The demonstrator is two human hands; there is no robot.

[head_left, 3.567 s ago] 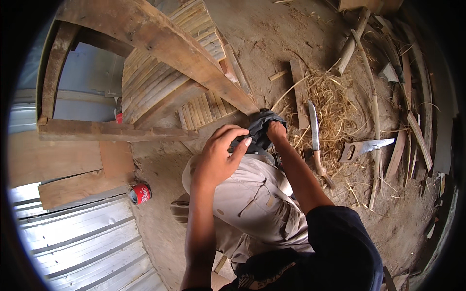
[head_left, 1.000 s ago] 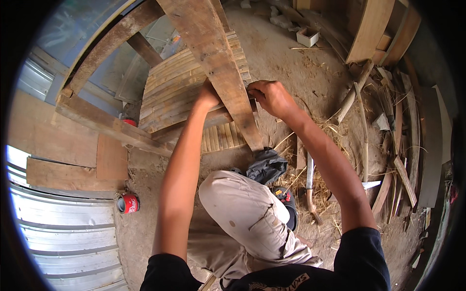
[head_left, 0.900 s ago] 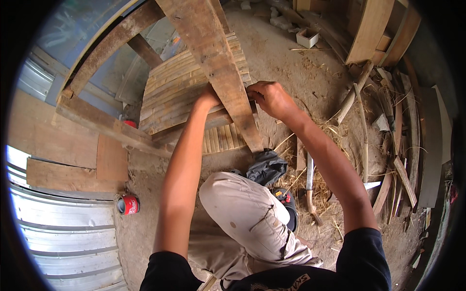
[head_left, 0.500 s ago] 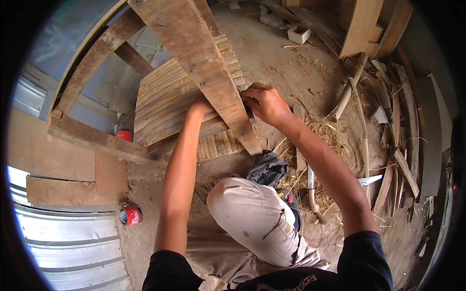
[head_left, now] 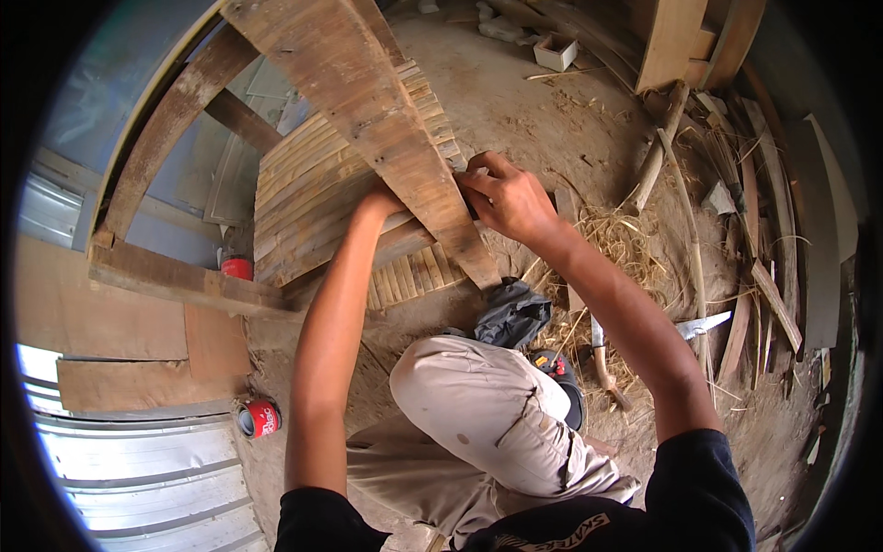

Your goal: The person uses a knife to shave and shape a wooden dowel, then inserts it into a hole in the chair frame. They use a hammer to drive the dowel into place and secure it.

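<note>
A wide, worn wooden plank (head_left: 368, 115) slants across the upper middle, part of a timber frame. Under it lies a panel of narrow split-bamboo slats (head_left: 308, 184). My left hand (head_left: 380, 199) reaches in beneath the plank, which hides its fingers. On the plank's other side, my right hand (head_left: 506, 195) is closed at the panel's right edge, fingers bent and thumb drawn in. Whatever the right hand pinches is too hidden to name. A black plastic bag (head_left: 513, 313) is crumpled on the ground below the plank's lower end.
A wooden-handled blade (head_left: 602, 359) and a saw (head_left: 704, 325) lie on the dirt floor to the right, near straw-like shavings (head_left: 621, 244). Scrap timber (head_left: 773, 184) is piled along the right wall. Red cans stand at left (head_left: 260, 419). A small white box (head_left: 556, 52) sits far off.
The fingers of my right hand have shifted, with the index finger now arched higher. My left hand stays beneath the plank. The whole view has turned slightly.
</note>
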